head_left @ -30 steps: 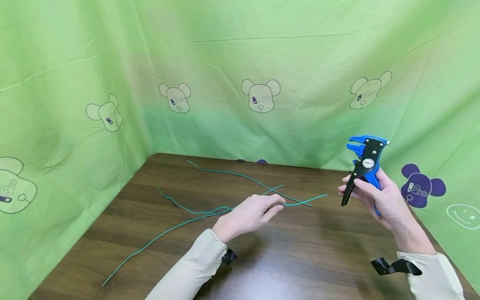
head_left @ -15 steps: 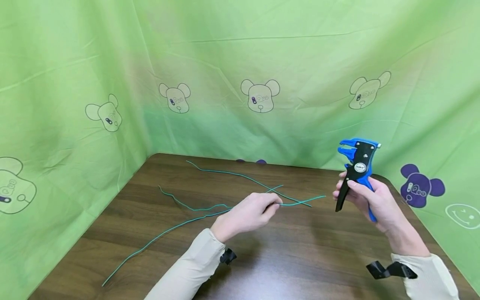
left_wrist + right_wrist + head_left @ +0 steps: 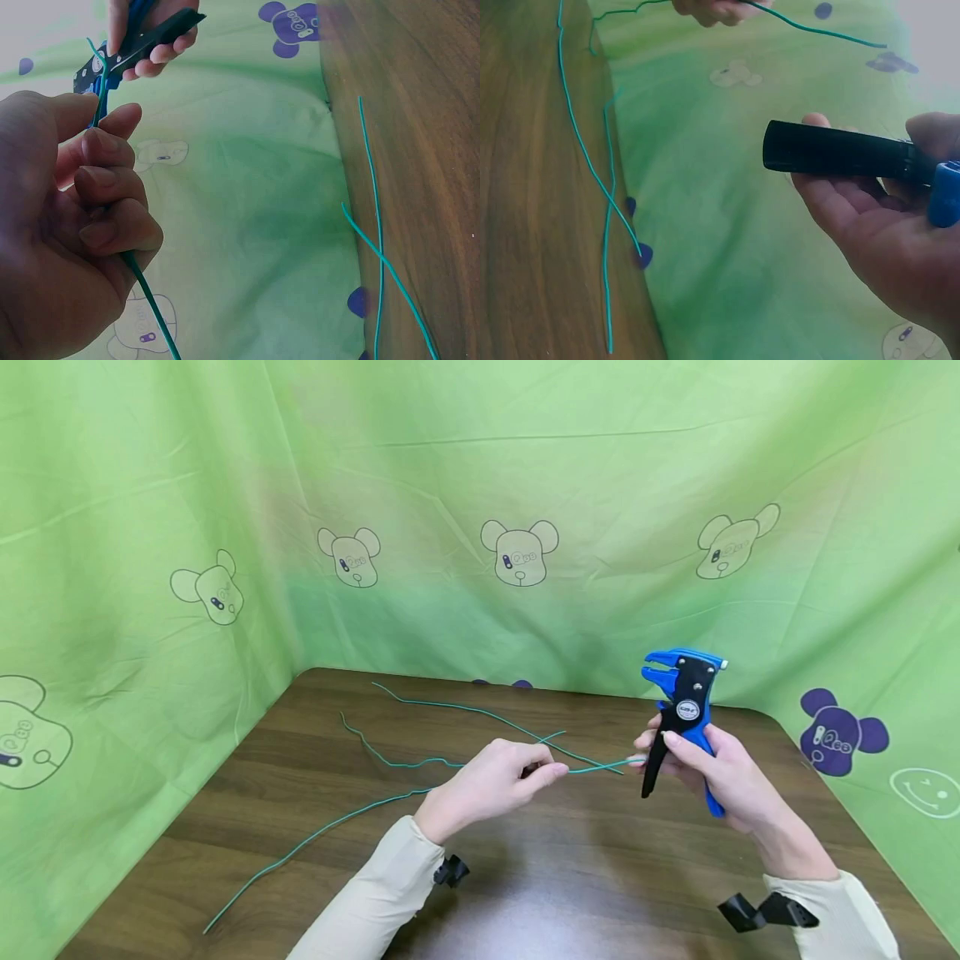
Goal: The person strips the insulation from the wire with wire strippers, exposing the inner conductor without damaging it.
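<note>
"What does the left hand [image 3: 487,785] have?"
"A green wire [image 3: 581,770], gripped in curled fingers and raised off the surface [image 3: 570,868], one end pointing toward the right hand [image 3: 738,785]."
"And that one?"
"Thumb and fingers close round the handles of a blue-and-black wire stripper [image 3: 687,693], its jaws uppermost and parted."
"What lies below?"
"A far wire [image 3: 450,703], crossed by a near wire [image 3: 285,858] on the surface."

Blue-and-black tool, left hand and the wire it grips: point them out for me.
Blue-and-black tool [image 3: 687,710]: head view, round badge on its body.
Left hand [image 3: 487,783]: head view, back of it.
Gripped wire [image 3: 152,304]: left wrist view, stretch below the hand.
</note>
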Action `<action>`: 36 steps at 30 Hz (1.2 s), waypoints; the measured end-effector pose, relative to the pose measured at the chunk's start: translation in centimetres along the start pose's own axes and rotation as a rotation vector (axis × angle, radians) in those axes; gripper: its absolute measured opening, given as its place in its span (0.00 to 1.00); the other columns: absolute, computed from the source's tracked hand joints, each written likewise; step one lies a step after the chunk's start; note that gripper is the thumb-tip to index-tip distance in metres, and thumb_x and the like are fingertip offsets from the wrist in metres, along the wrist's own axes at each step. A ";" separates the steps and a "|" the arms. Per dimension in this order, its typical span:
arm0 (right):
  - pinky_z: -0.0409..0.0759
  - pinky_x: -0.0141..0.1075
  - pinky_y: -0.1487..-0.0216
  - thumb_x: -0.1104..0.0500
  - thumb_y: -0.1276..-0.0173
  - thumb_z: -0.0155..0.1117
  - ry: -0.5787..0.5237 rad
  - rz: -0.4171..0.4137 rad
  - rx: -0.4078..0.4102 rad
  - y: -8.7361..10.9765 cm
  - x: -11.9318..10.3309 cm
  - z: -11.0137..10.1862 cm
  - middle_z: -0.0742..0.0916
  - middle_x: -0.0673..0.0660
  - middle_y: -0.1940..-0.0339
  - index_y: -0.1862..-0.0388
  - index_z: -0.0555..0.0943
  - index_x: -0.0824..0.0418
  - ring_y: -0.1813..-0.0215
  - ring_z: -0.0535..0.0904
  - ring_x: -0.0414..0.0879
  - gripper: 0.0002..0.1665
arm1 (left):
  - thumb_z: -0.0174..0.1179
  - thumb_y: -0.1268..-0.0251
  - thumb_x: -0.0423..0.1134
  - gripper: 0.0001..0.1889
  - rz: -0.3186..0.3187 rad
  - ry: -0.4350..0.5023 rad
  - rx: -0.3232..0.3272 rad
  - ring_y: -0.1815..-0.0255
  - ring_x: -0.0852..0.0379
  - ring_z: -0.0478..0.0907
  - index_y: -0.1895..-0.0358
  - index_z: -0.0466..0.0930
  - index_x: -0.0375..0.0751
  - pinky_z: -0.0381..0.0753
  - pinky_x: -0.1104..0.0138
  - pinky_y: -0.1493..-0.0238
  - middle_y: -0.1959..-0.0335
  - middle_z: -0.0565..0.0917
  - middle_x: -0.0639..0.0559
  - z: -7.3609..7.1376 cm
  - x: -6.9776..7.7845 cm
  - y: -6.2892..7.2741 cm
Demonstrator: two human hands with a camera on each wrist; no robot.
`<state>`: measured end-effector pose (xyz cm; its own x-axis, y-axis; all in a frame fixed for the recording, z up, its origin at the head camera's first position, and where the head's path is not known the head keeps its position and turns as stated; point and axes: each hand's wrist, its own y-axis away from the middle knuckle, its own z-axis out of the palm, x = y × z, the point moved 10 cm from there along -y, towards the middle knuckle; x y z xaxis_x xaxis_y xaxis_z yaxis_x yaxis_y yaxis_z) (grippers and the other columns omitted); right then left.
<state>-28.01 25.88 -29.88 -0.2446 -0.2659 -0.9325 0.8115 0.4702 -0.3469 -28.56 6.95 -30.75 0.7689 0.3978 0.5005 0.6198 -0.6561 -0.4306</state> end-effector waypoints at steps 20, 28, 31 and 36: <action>0.84 0.42 0.54 0.73 0.24 0.42 0.426 0.096 -0.108 0.8 0.2 1.5 0.85 0.55 0.63 0.48 0.68 0.71 0.62 0.87 0.55 0.10 | 0.53 0.25 0.49 0.16 -0.019 0.079 0.021 0.80 0.71 0.58 0.76 0.72 0.52 0.62 0.77 0.74 0.83 0.65 0.63 -2.7 0.0 0.3; 0.84 0.38 0.55 0.75 0.26 0.44 0.526 0.082 -0.174 1.3 -0.2 2.2 0.85 0.56 0.61 0.45 0.71 0.67 0.62 0.87 0.52 0.15 | 0.54 0.26 0.48 0.17 -0.032 0.064 0.034 0.80 0.70 0.57 0.77 0.72 0.49 0.60 0.76 0.75 0.83 0.62 0.63 -3.8 -0.2 0.4; 0.83 0.37 0.55 0.75 0.26 0.44 0.545 0.081 -0.190 1.4 -0.2 2.4 0.85 0.55 0.60 0.43 0.72 0.63 0.61 0.87 0.51 0.18 | 0.54 0.26 0.48 0.17 -0.044 0.068 0.031 0.80 0.70 0.58 0.76 0.73 0.49 0.61 0.76 0.74 0.83 0.63 0.63 -4.0 -0.4 0.5; 0.84 0.40 0.55 0.75 0.25 0.43 0.508 0.096 -0.231 1.5 -0.1 3.0 0.85 0.56 0.60 0.45 0.72 0.66 0.60 0.87 0.52 0.16 | 0.55 0.27 0.48 0.16 -0.056 0.078 0.018 0.80 0.69 0.59 0.76 0.73 0.51 0.61 0.76 0.74 0.83 0.63 0.64 -4.1 -0.7 0.6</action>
<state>-25.15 24.06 -29.99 -0.4466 0.1986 -0.8724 0.7193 0.6596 -0.2181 -29.41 3.66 -28.30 0.7187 0.3817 0.5812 0.6648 -0.6222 -0.4134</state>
